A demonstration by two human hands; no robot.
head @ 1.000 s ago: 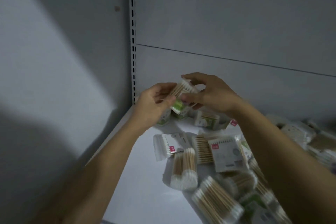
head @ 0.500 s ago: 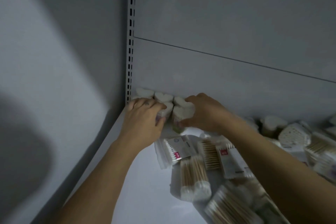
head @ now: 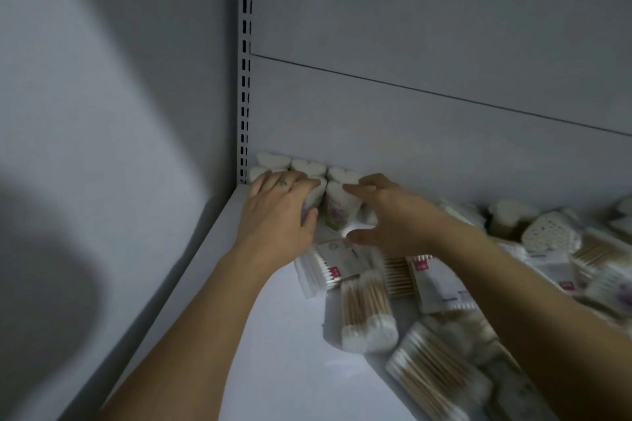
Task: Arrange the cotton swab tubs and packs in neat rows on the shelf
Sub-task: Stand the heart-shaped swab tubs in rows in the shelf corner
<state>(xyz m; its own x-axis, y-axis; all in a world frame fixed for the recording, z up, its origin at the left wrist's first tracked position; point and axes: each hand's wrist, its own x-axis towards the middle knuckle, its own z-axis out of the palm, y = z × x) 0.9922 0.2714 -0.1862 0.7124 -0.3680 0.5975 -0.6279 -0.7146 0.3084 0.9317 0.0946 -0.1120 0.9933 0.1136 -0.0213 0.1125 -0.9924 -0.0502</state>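
Several heart-shaped cotton swab tubs (head: 308, 167) stand in two short rows in the shelf's back left corner. My left hand (head: 277, 212) lies flat over the front-row tub (head: 315, 195), fingers straight across its top and thumb against its side. My right hand (head: 388, 217) hovers with fingers spread just right of the neighbouring front tub (head: 340, 207); its index tip is at the tub's top edge and its thumb sits low in front. Flat swab packs (head: 333, 265) lie loose just below both hands.
A jumble of swab packs (head: 367, 313) and more heart-shaped tubs (head: 513, 212) covers the right side of the white shelf (head: 280, 352). The slotted upright (head: 244, 79) and side wall close off the left; the back panel stands right behind the tubs.
The tub carried in both hands a second ago now stands in the front row. My right hand has loosened and drawn slightly back from it; my left hand stays over the adjacent tub.
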